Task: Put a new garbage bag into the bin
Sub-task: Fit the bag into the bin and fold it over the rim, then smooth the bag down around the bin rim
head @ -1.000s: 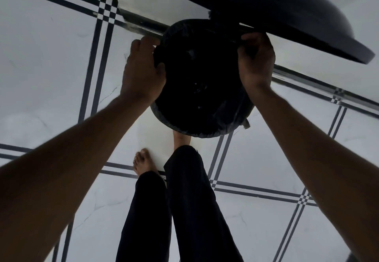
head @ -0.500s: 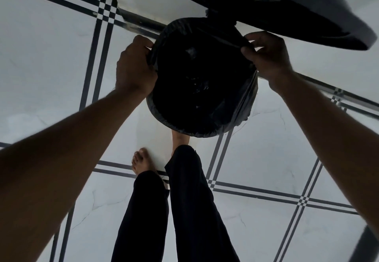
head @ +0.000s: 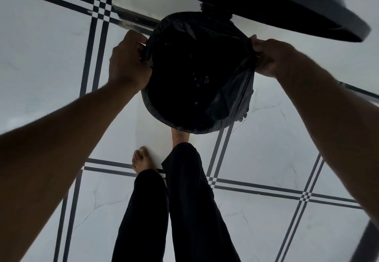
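A round black bin stands on the tiled floor, seen from above, its rim hidden under a black garbage bag [head: 229, 101] whose edge is folded over and hangs down the outside. The bag's dark inside fills the bin's mouth. The bin's lid [head: 287, 5] stands raised at the back, above the opening. My left hand [head: 128, 63] grips the bag's edge at the left of the rim. My right hand [head: 270, 56] grips the bag's edge at the right of the rim.
White marble floor tiles [head: 41, 56] with dark stripe borders surround the bin. My legs in black trousers [head: 184, 200] and bare feet [head: 142, 160] stand right in front of the bin. A dark object [head: 369, 245] shows at the lower right corner.
Both hands have slid outward and down the sides of the rim, pulling the bag's edge further over it. More of the bag now hangs down the right outside.
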Tool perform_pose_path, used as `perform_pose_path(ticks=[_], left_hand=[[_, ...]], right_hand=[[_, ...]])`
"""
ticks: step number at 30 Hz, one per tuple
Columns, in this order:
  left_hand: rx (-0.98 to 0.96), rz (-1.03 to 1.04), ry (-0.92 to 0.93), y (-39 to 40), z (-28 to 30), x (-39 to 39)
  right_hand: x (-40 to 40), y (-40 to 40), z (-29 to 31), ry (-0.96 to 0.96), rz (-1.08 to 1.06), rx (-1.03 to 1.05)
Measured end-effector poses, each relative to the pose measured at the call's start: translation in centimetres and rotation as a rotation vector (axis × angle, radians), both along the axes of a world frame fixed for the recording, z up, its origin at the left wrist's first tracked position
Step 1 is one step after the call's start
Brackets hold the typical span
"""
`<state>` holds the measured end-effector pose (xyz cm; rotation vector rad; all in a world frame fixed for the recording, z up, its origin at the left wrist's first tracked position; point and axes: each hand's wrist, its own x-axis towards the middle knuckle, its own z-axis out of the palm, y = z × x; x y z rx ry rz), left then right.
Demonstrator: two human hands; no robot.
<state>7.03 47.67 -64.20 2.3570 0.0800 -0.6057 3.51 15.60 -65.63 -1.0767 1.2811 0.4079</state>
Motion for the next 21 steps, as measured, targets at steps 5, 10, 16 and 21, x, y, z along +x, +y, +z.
perform_pose_path(ticks=[5,10,16,21], left_hand=[[0.0,-0.019,-0.029,0.0,-0.1,-0.1],[-0.01,-0.02,-0.013,0.0,-0.1,-0.1],[-0.085,-0.008,-0.011,0.9,-0.6,-0.4],[-0.161,0.001,-0.103,1.9,-0.5,-2.2]], right_hand=[[0.6,0.9,-1.6,0.031,0.063,-0.074],[-0.1,2.0,-0.6,0.051,0.164,-0.266],[-6.4,4.0,-0.1,-0.064,0.064,-0.411],[-12.2,7.6,1.0,-0.037,-0.054,-0.532]])
